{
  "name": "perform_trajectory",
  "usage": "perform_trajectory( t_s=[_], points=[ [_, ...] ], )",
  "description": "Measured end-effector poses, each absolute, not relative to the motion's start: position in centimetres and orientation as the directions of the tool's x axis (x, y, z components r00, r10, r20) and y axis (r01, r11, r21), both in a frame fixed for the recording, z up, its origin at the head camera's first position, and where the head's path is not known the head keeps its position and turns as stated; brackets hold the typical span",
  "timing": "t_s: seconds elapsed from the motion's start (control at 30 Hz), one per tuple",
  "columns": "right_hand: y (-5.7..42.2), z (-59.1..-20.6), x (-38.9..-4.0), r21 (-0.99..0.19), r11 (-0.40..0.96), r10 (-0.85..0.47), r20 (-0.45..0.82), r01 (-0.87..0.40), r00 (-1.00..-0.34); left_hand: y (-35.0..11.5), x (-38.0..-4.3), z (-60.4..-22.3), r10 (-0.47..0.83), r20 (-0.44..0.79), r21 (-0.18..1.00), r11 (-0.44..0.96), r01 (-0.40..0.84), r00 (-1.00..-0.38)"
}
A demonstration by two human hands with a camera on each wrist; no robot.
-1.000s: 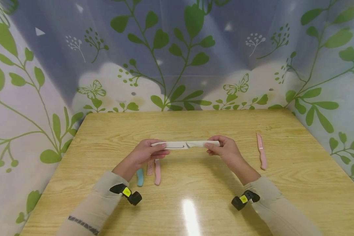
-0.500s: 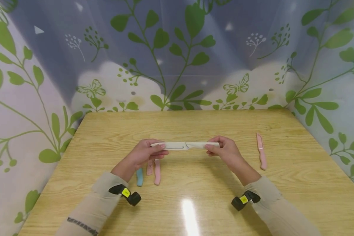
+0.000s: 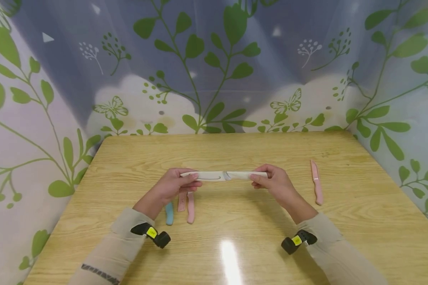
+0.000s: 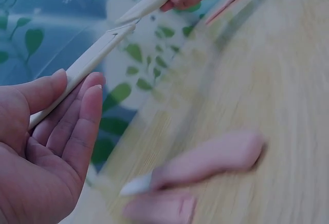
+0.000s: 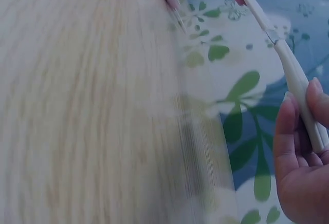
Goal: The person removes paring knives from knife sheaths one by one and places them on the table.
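Above the table, my left hand (image 3: 168,187) pinches a white knife sheath (image 3: 209,176) between thumb and fingers. My right hand (image 3: 277,183) grips the white handle of a knife (image 3: 240,175), in line with the sheath. A short strip of blade shows between handle and sheath; the rest of the blade is hidden inside. The left wrist view has the sheath (image 4: 95,54) slanting up from the left hand (image 4: 46,126). In the right wrist view the handle (image 5: 293,72) lies between the thumb and fingers of the right hand (image 5: 303,167).
Below the left forearm lie a pink-handled knife (image 3: 190,209), a pink sheath (image 3: 181,202) and a light blue handle (image 3: 169,213), partly covered by the hand. Another pink knife (image 3: 316,184) rests at the right of the wooden table (image 3: 235,150). A leaf-patterned curtain (image 3: 214,79) encloses the table.
Compared with half a second ago, the hands have moved slightly apart. The gap between handle and sheath has widened, and a bit of blade now shows.
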State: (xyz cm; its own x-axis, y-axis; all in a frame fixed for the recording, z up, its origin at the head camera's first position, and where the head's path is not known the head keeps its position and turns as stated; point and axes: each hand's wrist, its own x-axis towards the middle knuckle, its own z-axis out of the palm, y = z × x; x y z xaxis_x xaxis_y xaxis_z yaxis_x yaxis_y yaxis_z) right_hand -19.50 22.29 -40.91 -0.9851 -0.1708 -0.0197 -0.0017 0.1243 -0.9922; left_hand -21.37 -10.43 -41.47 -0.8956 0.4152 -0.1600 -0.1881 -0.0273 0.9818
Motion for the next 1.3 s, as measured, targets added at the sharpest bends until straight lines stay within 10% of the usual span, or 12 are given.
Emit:
perform_trajectory(
  t_s=[1.3],
  points=[
    [21.9,-41.4,-18.8,-0.934,-0.242,-0.066,-0.253,0.262,-0.965,-11.6,-21.2,-41.9,0.307,-0.264,0.951,-0.075,-0.3,-0.914]
  ],
)
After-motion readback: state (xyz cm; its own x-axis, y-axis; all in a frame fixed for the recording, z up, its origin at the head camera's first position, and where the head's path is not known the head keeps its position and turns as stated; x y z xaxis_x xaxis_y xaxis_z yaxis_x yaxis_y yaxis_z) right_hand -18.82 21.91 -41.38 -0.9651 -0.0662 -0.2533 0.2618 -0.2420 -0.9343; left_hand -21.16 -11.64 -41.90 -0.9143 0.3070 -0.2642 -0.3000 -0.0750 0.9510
